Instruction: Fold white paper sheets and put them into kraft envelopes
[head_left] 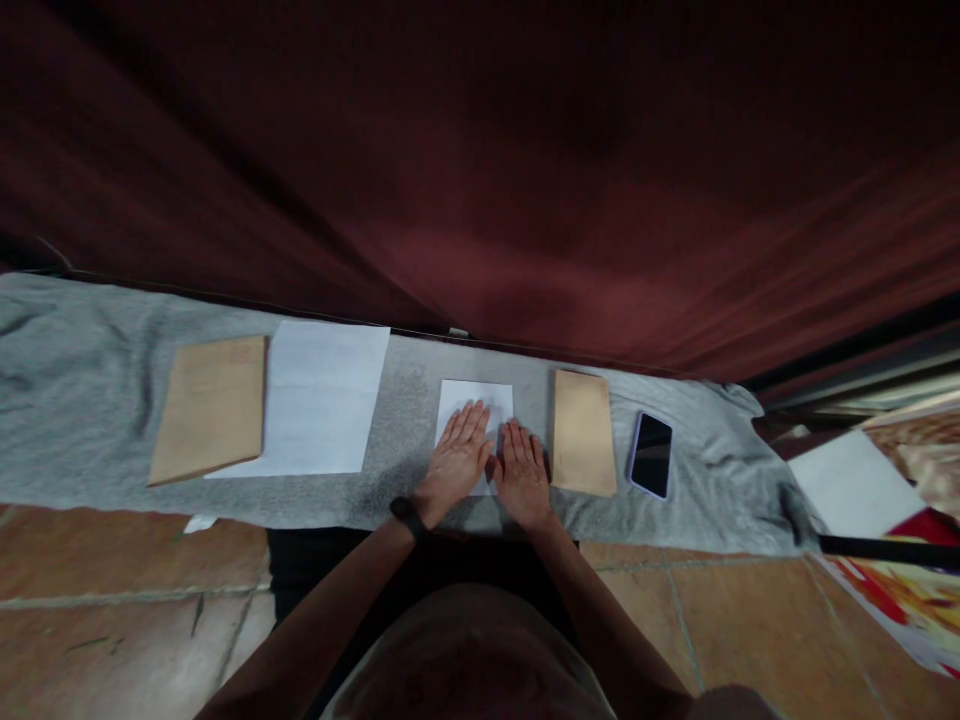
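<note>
A small folded white paper lies on a grey cloth spread over the floor. My left hand rests flat on the paper's left part, fingers stretched out and close together; a dark band circles that wrist. My right hand lies flat beside it on the paper's right lower part, fingers extended. Neither hand holds anything. The lower part of the paper is hidden under both palms.
A small brown envelope lies right of my hands, then a dark phone. To the left are a white sheet and a larger brown envelope. A dark red curtain hangs behind. Tiled floor lies in front.
</note>
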